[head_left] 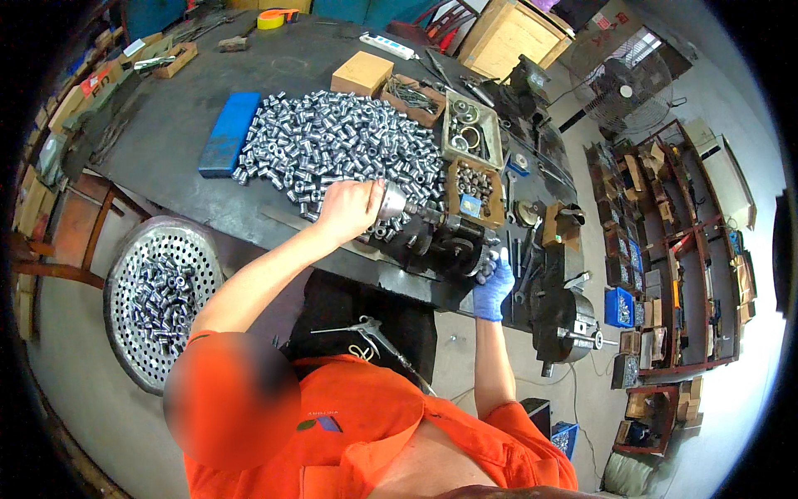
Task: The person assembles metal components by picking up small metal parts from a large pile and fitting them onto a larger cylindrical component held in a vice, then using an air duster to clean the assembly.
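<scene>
My bare left hand (349, 209) is closed on a shiny, rounded metal chuck-like piece (392, 202) at the left end of a dark bench fixture (453, 241). At the fixture's right end, my right hand (495, 287), in a blue glove, has its fingers curled against a dark, knobby part; what exactly they hold is partly hidden. Just beyond my left hand spreads a large heap of small silver metal sleeves (332, 141). A wooden box (475, 193) of small metal parts sits behind the fixture.
A blue block (229, 133) borders the heap's left side. A perforated metal bowl (125, 308) holding more sleeves stands at lower left. Tools, a tray of rings (471, 129) and a bench vise (565, 324) lie to the right. An air gun (366, 333) hangs below the bench edge.
</scene>
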`<state>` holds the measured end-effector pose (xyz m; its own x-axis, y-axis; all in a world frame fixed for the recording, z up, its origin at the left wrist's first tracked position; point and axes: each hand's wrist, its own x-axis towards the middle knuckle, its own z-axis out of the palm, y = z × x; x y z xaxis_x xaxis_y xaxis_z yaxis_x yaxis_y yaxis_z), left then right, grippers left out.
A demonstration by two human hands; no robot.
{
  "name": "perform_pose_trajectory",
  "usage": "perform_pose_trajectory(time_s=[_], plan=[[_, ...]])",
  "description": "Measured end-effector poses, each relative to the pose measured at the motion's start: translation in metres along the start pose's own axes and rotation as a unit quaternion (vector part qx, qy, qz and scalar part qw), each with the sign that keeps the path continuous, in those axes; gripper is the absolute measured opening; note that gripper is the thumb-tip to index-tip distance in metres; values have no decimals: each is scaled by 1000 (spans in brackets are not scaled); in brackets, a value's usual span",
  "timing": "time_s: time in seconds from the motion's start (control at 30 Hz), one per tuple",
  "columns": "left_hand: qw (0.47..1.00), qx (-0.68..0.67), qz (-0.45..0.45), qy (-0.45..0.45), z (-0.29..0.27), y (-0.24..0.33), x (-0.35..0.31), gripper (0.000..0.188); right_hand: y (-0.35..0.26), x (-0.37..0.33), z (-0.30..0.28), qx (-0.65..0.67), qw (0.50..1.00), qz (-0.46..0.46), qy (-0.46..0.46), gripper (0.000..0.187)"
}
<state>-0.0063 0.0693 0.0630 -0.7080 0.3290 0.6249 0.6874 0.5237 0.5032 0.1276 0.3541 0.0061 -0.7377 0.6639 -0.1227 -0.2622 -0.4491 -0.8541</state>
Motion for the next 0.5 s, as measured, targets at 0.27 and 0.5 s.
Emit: perform_pose_trajectory(time_s=[0.27,0.5], plan=[[1000,-13,1,-9,3,-2,-4,44,-39,-40,1,14,999,-24,-30,32],[998,-47,-12,-39,1,-8,1,49,-73,-32,34,51,994,-65,-69,37]])
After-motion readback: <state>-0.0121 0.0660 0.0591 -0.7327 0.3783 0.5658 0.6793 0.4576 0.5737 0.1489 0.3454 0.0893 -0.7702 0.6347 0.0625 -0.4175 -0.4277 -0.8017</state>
